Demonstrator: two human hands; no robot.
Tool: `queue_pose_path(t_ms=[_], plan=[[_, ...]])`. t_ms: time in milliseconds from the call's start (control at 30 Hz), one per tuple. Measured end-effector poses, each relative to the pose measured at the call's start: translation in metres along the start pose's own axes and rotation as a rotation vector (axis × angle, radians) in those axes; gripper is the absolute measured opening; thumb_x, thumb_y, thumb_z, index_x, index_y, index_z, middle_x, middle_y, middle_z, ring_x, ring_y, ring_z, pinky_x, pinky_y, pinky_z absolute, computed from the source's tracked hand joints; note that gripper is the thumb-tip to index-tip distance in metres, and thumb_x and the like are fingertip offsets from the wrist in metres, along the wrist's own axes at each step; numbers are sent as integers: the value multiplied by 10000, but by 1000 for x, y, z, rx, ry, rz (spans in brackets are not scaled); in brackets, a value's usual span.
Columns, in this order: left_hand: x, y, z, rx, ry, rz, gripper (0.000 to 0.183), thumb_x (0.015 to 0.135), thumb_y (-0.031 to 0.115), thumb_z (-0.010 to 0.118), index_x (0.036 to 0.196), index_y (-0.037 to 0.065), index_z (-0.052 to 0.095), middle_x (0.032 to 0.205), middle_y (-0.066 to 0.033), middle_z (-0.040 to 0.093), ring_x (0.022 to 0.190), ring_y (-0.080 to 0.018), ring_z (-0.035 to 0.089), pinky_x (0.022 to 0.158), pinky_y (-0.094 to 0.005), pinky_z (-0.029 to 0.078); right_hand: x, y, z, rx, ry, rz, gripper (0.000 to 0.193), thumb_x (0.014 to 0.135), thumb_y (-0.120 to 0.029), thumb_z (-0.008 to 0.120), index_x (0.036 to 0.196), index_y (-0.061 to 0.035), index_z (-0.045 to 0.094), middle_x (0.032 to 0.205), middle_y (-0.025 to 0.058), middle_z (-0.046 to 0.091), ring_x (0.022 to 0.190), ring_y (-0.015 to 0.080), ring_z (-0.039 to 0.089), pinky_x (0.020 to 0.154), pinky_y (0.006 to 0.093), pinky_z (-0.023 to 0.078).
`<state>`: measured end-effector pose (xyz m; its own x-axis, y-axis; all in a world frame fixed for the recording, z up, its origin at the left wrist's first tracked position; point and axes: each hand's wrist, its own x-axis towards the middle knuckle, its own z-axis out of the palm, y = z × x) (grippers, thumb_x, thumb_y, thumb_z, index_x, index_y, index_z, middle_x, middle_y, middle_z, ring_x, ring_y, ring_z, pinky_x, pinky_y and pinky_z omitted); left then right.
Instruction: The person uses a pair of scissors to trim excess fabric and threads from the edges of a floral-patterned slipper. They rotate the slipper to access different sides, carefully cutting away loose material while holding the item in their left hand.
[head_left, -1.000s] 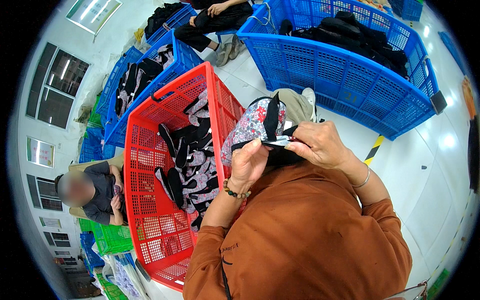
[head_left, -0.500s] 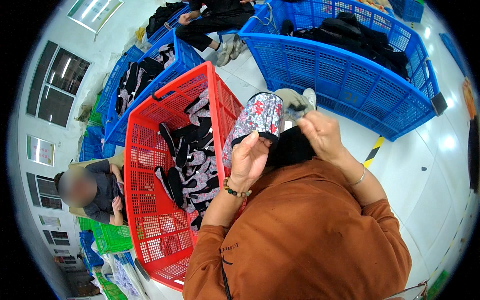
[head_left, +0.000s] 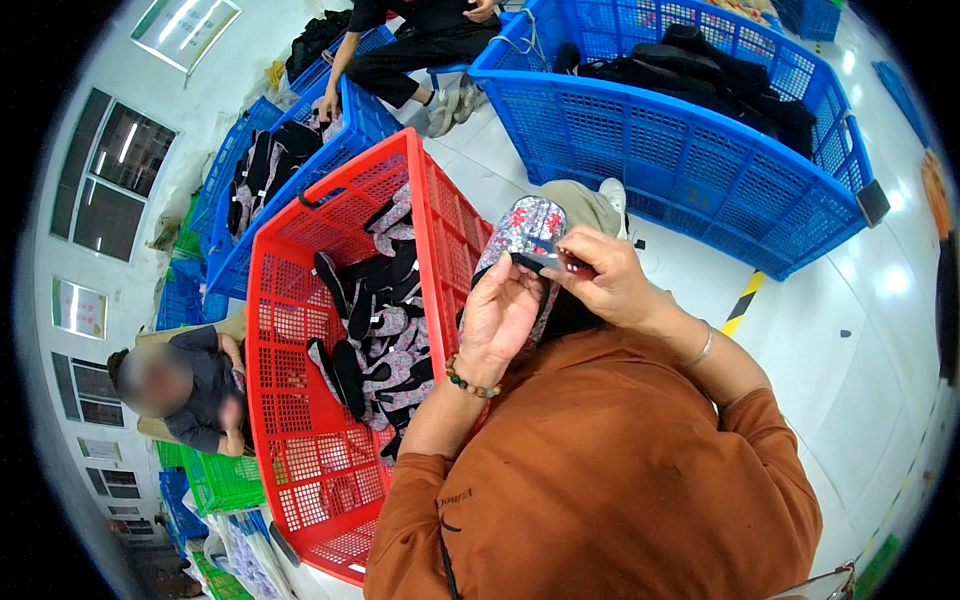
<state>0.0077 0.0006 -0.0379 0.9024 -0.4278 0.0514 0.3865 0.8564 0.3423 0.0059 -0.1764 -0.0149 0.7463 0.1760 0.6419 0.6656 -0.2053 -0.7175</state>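
A floral slipper (head_left: 532, 222), grey with red flowers and a black-trimmed opening, is tilted in front of my body. My left hand (head_left: 503, 312) pinches the black edge of that opening between thumb and fingers. In my right hand (head_left: 618, 278) is a small red-handled cutting tool (head_left: 577, 265). Its thin metal end meets the slipper's black trim, though my fingers hide much of the tool. Beside my left forearm, many similar slippers (head_left: 385, 325) with black soles lie in a red crate (head_left: 418, 215).
A large blue crate (head_left: 660, 150) of black items stands ahead to the right. Another blue crate (head_left: 335, 140) with slippers is at the far left, where a co-worker's hand (head_left: 328, 105) reaches in. A second person (head_left: 205, 385) sits left of the red crate.
My right hand has come left and down onto the slipper with the tool. The slipper has tipped and swung slightly. At the back, the co-worker's arm now reaches into the blue crate.
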Motion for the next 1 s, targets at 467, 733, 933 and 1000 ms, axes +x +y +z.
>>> queue_pose_path(t_ms=[467, 733, 933, 1000], plan=[[-2, 15, 17, -44, 134, 38, 258, 910, 74, 454, 1142, -29, 498, 1066, -113, 602, 923, -168, 593, 829, -300, 505, -16, 12, 4, -274, -2, -148, 236, 790, -227, 654, 836, -21, 549, 692, 96, 520, 563, 241, 542, 491, 325, 416], [-1, 14, 21, 9, 186, 29, 306, 907, 78, 456, 1192, -33, 466, 1119, -128, 577, 956, -179, 581, 859, -307, 496, -12, 9, 6, -293, -14, -109, 222, 840, -252, 614, 801, -37, 571, 690, 114, 533, 576, 288, 537, 490, 348, 403], [-1, 14, 10, -52, 79, -7, 369, 911, 101, 443, 1242, -62, 427, 1231, -172, 522, 1126, -242, 516, 998, -367, 395, -13, 9, 5, -300, 78, 58, 259, 840, -284, 618, 768, -38, 582, 685, 109, 558, 608, 289, 564, 509, 355, 429], [0, 14, 6, -60, 56, -25, 399, 913, 113, 438, 1266, -69, 407, 1271, -188, 498, 1182, -266, 484, 1046, -393, 353, -13, 8, 2, -295, 57, 50, 266, 839, -290, 618, 780, -34, 578, 701, 112, 562, 611, 294, 557, 514, 357, 427]])
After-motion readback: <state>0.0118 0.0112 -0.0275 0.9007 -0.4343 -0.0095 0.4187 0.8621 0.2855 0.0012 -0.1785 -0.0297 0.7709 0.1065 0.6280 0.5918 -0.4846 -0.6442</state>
